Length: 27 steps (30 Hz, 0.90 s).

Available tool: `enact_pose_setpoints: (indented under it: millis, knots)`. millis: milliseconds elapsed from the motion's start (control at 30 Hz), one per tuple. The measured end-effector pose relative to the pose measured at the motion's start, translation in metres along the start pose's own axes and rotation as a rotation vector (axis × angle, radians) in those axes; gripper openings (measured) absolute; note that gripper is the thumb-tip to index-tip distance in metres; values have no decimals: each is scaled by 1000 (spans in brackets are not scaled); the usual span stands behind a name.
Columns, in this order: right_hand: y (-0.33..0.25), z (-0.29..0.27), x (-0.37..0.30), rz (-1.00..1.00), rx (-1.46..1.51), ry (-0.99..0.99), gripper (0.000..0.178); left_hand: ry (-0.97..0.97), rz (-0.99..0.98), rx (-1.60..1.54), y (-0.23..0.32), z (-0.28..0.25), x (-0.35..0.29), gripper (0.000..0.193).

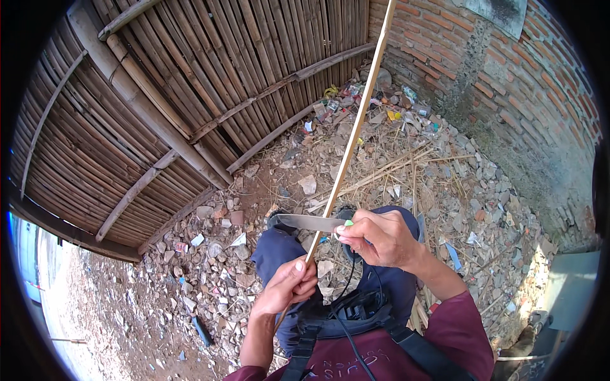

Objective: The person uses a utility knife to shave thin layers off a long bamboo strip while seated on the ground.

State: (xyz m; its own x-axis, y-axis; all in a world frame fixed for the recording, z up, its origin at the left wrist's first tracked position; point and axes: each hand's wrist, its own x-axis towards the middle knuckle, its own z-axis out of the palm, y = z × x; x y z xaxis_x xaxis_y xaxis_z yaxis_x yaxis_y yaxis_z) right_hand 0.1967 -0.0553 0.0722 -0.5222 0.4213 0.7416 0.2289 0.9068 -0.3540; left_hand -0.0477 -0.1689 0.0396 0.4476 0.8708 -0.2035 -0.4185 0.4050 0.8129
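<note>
My left hand point(289, 286) is closed round the lower part of a long, thin bamboo strip point(351, 146). The strip slants up and away to the top edge of the view, and its lower end runs down past my wrist. In my right hand point(381, 238) is a knife point(309, 222) with a broad metal blade pointing left. Its blade lies across the strip a little above my left hand. My right fingers hide most of the handle; a bit of green shows at the thumb.
A bamboo slat wall point(235, 70) rises at the left and a brick wall point(508, 95) at the right. Stones and litter point(210, 254) cover the ground. Thin bamboo splinters point(406, 165) lie ahead of my knees. A black cable point(346, 292) hangs between my legs.
</note>
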Motion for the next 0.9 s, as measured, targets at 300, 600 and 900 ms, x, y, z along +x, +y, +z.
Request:
enact_pose_setpoints:
  millis: [300, 600, 900]
  knots:
    - [-9, -7, 3, -4, -114, -18, 13, 197, 146, 402, -3, 10, -5, 47]
    - [-6, -5, 7, -29, -134, -10, 12, 251, 186, 482, -5, 12, -12, 46]
    - [15, -19, 10, 25, -267, 91, 9, 310, 144, 665, -7, 7, -21, 47]
